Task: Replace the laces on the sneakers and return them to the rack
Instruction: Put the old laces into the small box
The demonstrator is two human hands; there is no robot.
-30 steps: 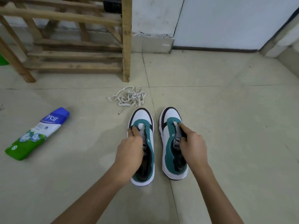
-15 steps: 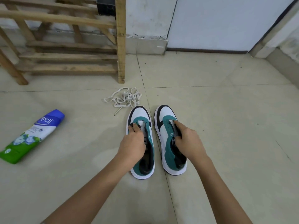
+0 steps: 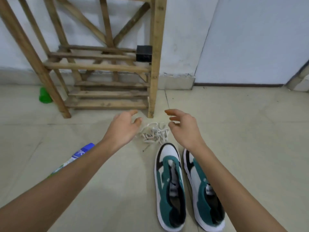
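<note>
Gone from the sneaker tongues and forward now: left hand point(image 3: 123, 126) at 9 o'clock of the white lace tangle point(image 3: 153, 135), right hand point(image 3: 185, 129) at 3 o'clock, both loosely spread, holding nothing. Side by side at 6 o'clock of the tangle, teal-and-white sneakers point(image 3: 169, 186); at 12, wooden rack point(image 3: 107, 67).

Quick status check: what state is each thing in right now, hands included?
Laces: tangled pile on the floor, not gripped.
Left hand: open, left of the laces, holding nothing.
Right hand: open, right of the laces, holding nothing.
Sneakers: unlaced, side by side on the floor.
Rack: standing by the wall.
Bottle: lying on its side.
</note>
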